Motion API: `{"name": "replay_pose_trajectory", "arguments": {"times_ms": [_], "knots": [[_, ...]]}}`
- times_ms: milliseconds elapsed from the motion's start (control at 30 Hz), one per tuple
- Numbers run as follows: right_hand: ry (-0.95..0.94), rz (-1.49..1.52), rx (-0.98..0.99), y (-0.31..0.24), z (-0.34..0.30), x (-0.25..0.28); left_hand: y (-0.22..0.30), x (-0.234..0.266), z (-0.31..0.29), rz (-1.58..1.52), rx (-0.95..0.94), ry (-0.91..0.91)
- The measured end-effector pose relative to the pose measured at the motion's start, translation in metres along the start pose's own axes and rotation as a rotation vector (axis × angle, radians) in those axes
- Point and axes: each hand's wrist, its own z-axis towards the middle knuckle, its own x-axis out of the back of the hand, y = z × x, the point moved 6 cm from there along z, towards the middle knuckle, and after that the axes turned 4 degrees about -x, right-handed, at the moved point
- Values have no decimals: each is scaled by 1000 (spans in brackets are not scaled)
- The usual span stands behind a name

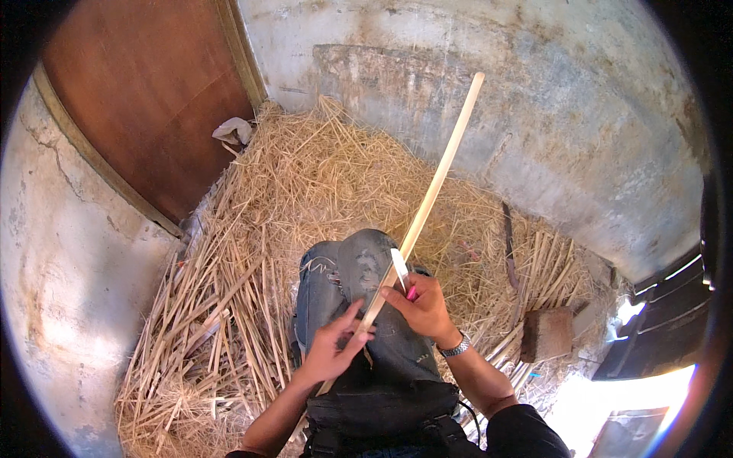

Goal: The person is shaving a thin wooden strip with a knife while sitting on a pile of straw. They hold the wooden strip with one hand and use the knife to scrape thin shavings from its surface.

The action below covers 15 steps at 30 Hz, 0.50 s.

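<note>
A long, pale strip of split bamboo or wood (pixel 443 166) runs slantwise over my knees, its far end raised toward the wall. My right hand (pixel 424 307) is closed around a knife (pixel 400 267) with a whitish blade and a bright pink handle. The blade lies along the strip, and my right thumb reaches to the strip's edge. Close to the strip's near part is my left hand (pixel 336 342), its fingers stretched and apart. The strip passes beneath that hand, and its near end shows again by my left wrist.
My knees in worn dark jeans (pixel 366 263) bear the strip. Shavings (pixel 328 153) cover the floor ahead. Many loose strips (pixel 229 320) lie at left, more at right beside a wooden block (pixel 547 334). A stained wall (pixel 565 137) and brown door (pixel 153 91) stand behind.
</note>
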Motion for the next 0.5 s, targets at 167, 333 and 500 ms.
{"name": "replay_pose_trajectory", "arguments": {"times_ms": [167,333,500], "knots": [[89,-65,73,-23,-2,2,6,-16,15,9,178,-19],[97,-121,100,-14,-6,9,-7,-14,19,-200,141,-27],[6,-201,124,2,-7,18,-13,-17,18,-475,300,-58]]}}
